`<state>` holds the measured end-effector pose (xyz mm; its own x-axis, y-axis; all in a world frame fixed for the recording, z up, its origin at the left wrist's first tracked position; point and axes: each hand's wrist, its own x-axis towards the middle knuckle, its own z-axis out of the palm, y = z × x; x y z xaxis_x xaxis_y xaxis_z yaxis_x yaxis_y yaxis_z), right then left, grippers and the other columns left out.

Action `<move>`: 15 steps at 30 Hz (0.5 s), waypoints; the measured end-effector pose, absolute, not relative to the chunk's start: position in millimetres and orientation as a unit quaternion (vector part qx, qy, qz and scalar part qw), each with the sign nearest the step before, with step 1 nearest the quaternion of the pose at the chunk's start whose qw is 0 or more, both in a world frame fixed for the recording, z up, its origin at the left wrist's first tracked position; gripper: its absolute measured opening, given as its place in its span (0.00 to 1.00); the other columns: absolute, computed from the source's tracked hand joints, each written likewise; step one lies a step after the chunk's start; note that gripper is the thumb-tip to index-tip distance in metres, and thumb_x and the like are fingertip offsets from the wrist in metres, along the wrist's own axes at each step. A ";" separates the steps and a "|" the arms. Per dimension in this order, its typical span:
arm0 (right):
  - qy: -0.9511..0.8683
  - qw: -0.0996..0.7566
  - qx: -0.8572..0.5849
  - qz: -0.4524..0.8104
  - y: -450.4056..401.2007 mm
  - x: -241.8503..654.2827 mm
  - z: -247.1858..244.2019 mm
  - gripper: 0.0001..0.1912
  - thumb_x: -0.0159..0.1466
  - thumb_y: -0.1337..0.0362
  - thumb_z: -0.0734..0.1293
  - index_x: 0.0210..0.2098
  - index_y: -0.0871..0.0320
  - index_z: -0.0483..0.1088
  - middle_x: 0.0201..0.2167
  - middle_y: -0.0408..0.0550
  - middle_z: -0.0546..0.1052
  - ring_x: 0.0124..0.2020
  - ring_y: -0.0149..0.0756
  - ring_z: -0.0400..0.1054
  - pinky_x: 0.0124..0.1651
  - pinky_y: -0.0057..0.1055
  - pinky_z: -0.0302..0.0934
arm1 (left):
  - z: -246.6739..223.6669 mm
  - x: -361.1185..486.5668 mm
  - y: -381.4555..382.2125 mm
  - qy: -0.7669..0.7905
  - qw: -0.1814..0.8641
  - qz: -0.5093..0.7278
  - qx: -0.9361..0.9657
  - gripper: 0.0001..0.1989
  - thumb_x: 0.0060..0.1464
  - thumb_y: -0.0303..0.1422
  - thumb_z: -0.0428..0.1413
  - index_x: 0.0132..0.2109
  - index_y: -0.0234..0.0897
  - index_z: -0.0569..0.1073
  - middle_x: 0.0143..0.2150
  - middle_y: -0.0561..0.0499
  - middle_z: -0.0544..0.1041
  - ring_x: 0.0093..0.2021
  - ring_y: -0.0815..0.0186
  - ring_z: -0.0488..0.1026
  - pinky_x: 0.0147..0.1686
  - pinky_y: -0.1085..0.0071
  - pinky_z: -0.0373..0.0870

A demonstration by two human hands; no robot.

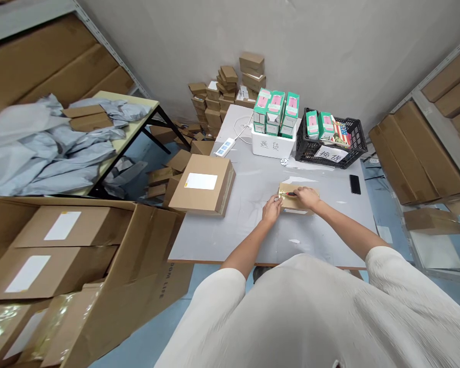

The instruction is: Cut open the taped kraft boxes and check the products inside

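A small cardboard box (299, 203) lies on the grey table, with shiny tape at its left end. My right hand (307, 197) is closed round a red-and-black cutter (290, 194), whose tip points left onto the taped end. The exact shape of the blade is too small to make out. Against the box's left front corner, my left hand (273, 208) grips the cardboard with bent fingers. Scraps of white paper (299, 179) lie just behind the box. To the left stands a larger closed carton (204, 185) with a white label.
Behind are a white bin (272, 146) of green-and-pink boxes and a black crate (305, 148). A power strip (225, 147) and a phone (354, 184) lie on the table (230, 240). A big open carton (145, 266) of boxes stands left; shelving (429, 102) is at right.
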<state>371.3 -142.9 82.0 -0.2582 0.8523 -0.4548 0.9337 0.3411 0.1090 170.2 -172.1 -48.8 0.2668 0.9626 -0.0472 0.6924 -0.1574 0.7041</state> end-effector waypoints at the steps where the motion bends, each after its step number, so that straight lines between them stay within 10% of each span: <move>1: 0.789 0.227 0.565 -0.087 -144.1 370.1 82.3 0.20 0.80 0.68 0.56 0.62 0.59 0.75 0.58 0.62 0.80 0.59 0.48 0.74 0.55 0.34 0.64 | -48.6 170.1 -172.1 0.567 0.315 0.209 0.732 0.19 0.75 0.33 0.52 0.63 0.51 0.82 0.69 0.51 0.76 0.53 0.62 0.78 0.56 0.68 0.73; 15: 0.785 0.238 0.567 -0.072 -152.3 363.0 80.0 0.22 0.77 0.72 0.55 0.63 0.63 0.73 0.59 0.65 0.79 0.59 0.50 0.74 0.56 0.37 0.67 | -47.5 169.5 -170.1 0.569 0.307 0.184 0.740 0.19 0.75 0.33 0.53 0.65 0.52 0.81 0.70 0.51 0.75 0.54 0.61 0.79 0.56 0.68 0.72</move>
